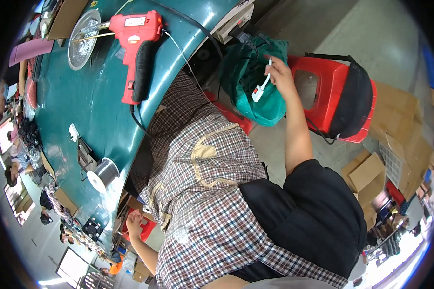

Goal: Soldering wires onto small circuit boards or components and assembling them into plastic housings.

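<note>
My right hand (280, 77) is raised over an open green bag (270, 108), its fingers closed on a short white cable with a white rectangular connector (258, 93) hanging from the lower end. A small red spot shows on the connector. Low at the left, beside the table edge, my left hand (134, 224) has its fingers apart and loosely bent, with nothing visible in them. On the green table (58, 101) lies a red soldering gun (139, 36) with a black grip, its tip over a round dish (95, 55) of silvery bits.
A spool of solder wire (103, 174) stands near the table edge, close to a small metal stand (85, 156) and a white piece (73, 132). Right of the bag is a red stool (340, 98) with a black cover. Cardboard boxes (366, 176) lie on the floor; people sit far left.
</note>
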`<state>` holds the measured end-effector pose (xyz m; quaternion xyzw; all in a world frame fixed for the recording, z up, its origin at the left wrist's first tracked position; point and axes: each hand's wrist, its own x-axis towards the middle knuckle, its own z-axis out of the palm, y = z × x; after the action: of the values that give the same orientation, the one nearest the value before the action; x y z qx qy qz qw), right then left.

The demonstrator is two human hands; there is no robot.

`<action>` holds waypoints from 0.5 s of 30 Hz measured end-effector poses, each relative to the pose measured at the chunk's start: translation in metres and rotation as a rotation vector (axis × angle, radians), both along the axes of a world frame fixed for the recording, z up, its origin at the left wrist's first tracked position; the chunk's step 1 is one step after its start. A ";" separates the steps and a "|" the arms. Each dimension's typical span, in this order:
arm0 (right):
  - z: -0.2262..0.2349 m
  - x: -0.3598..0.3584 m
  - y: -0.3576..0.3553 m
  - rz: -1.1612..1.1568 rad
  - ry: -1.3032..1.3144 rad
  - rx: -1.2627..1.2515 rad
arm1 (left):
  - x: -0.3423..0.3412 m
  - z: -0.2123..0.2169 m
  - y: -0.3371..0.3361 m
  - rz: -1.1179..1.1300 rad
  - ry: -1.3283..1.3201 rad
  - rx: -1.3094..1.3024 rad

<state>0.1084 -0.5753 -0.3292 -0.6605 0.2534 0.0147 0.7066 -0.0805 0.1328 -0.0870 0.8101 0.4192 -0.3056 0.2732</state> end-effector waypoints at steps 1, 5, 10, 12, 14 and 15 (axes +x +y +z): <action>0.017 0.002 -0.002 -0.016 -0.048 0.050 | 0.000 0.000 0.000 0.029 -0.031 -0.005; 0.059 0.009 -0.022 -0.056 -0.133 0.111 | 0.016 -0.010 -0.014 0.022 -0.113 -0.031; 0.081 0.013 -0.020 -0.109 -0.124 -0.086 | 0.023 -0.026 -0.031 0.021 -0.177 -0.109; 0.114 0.012 -0.004 -0.208 -0.144 -0.334 | 0.014 -0.029 -0.025 0.017 -0.186 -0.129; 0.157 0.007 0.004 -0.402 -0.359 -0.482 | 0.008 -0.035 -0.017 0.014 -0.189 -0.133; 0.181 0.007 0.005 -0.513 -0.565 -0.546 | 0.009 -0.036 -0.020 -0.001 -0.181 -0.100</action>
<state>0.1149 -0.5701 -0.1481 -0.7164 0.2006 -0.4081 0.5291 -0.0715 0.1123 -0.1234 0.8200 0.3765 -0.2519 0.3498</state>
